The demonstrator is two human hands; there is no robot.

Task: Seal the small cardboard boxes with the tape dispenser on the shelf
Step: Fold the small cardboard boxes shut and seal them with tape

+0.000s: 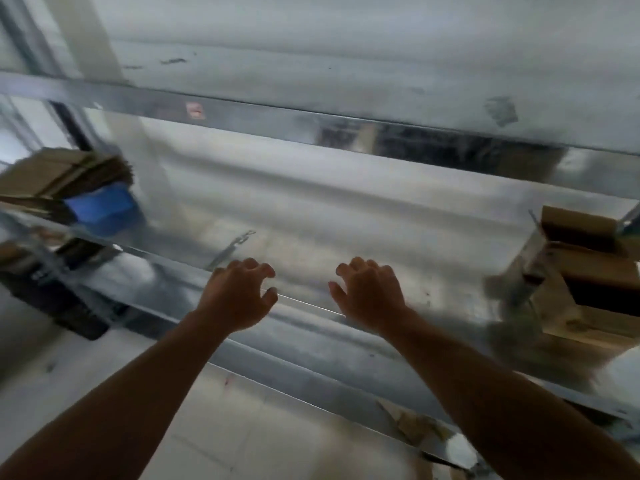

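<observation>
Though smeared by motion blur, shows two grips, both bare: left hand (239, 294) and right hand (370, 294), level with each other and apart. Loosely curled in both, fingers bent like claws, thumbs turned toward each other; half-open grips, holding nothing. Hover at the front lip of the shelf (311, 216); cannot tell whether touching the metal. Reach in on two bare forearms from the lower corners.

Just beyond the left hand, on the grey metal of the shelf, lies one thin metal strip (231, 249), slanted. Above, runs one shiny crossbeam (277, 112) from side to side, with a small red-and-white label on it.

At the left edge, well apart from the left hand, sits one stack of flattened cardboard (59, 174), lying over one blue bin (104, 209).

At the right end, well apart from the right hand, stand the small cardboard boxes (581, 233): two made out, brown, one above the other, the upper with a flap raised and a dark inside; too blurred to count further. Just left of them, rises one metal upright (530, 265).

Cannot pick out the tape dispenser anywhere in the blur.

Below the forearms, shows pale floor (242, 427), crossed by one lower metal rail (311, 382), with torn cardboard scraps (415, 427) beside the right forearm.
</observation>
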